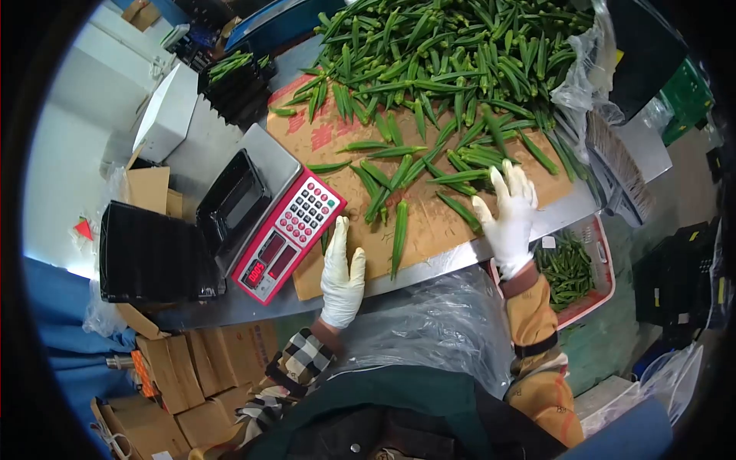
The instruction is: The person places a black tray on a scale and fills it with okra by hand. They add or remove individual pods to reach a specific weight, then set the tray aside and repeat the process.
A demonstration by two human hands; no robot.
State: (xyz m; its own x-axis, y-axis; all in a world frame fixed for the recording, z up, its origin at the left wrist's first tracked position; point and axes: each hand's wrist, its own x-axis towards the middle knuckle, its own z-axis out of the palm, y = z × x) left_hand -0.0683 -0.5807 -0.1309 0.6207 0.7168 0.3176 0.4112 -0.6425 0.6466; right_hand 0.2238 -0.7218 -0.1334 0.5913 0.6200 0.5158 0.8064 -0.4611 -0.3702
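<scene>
Left gloved hand (343, 280) is resting near the front edge of the counter (563, 220), just beside a red-framed scale (310, 186); its fingers (338, 241) are extending straight, nearly together, thumb standing apart, gripping nothing. Right gloved hand (512, 222) is hovering at the right side of the scattered okra pods (399, 238), fingers opening wide, no pod visibly held; cannot tell whether the fingertips are touching any. Loose pods are lying across a cardboard sheet (433, 234), with a large heap (452, 61) sprawling behind. Black tray (244, 205) is sitting on the scale, red digits glowing. Brush (613, 165) is leaning at the counter's right end; crate (606, 268) below is holding more okra.
</scene>
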